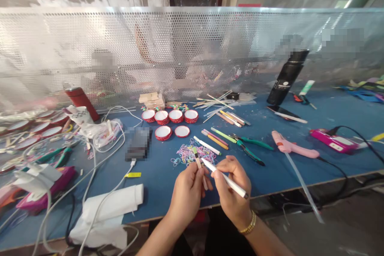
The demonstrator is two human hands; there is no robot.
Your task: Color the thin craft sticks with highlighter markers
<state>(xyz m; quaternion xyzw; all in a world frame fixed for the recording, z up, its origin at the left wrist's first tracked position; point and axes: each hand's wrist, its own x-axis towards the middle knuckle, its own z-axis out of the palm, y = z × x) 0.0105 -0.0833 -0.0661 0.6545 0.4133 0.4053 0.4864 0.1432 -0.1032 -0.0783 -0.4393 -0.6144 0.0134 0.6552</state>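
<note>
My left hand [187, 192] is closed around a thin wooden stick [198, 162] that pokes up between its fingers. My right hand [231, 190] pinches a white pen [225, 178], its tip resting against the stick near my left fingers. Both hands hover over the front edge of the blue table [156, 176]. Just beyond them lies a heap of small coloured rubber bands [189, 155]. Farther back stand several red-rimmed round lids [169, 122].
Coloured pens [214, 140], green-handled pliers [250, 148] and a pink glue gun [292, 148] lie right of the bands. A black bottle [286, 78] leans at the perforated screen. White cables [102, 168], a white roll [112, 204] and a red flask [81, 102] crowd the left.
</note>
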